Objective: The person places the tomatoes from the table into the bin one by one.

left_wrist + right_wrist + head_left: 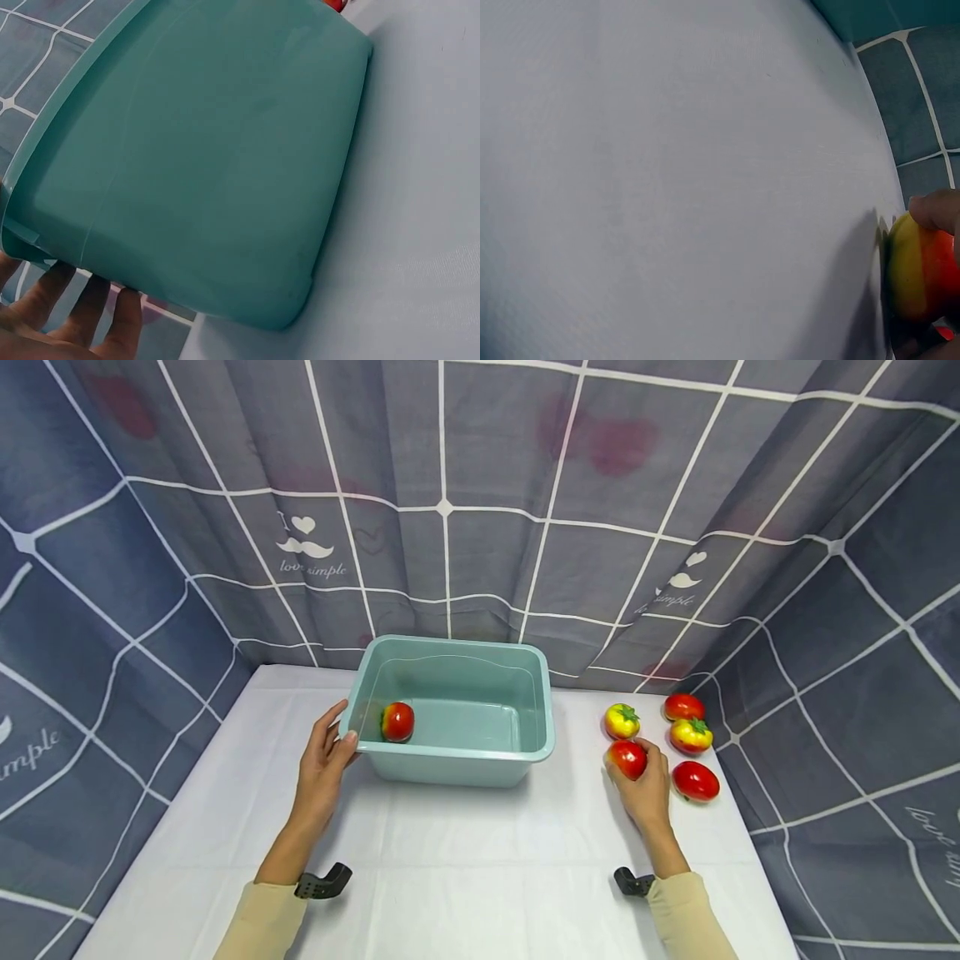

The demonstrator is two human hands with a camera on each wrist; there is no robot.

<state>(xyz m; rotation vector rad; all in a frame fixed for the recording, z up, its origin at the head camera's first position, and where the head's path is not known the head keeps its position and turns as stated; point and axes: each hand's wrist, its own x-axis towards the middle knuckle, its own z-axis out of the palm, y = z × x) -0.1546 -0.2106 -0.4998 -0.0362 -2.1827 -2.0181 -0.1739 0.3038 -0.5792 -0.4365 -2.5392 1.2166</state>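
Observation:
A teal plastic bin (450,764) stands on the white table with one red and yellow tomato (397,722) inside at its left. The left hand (324,772) grips the bin's left front corner, thumb on the rim; the left wrist view has its fingers (124,322) against the bin's wall (187,150). At the right, the right hand (643,781) holds a red tomato (627,760) between thumb and fingers. In the right wrist view this tomato (915,270) shows a yellow side, with the thumb or a finger on top. Its underside is hidden.
Beside the right hand lie a yellow and red tomato (622,721), another one (691,736), a red fruit (684,707) behind and a red fruit (696,782) to the right. A grey checked curtain (495,560) encloses the white table (480,877) at back and sides.

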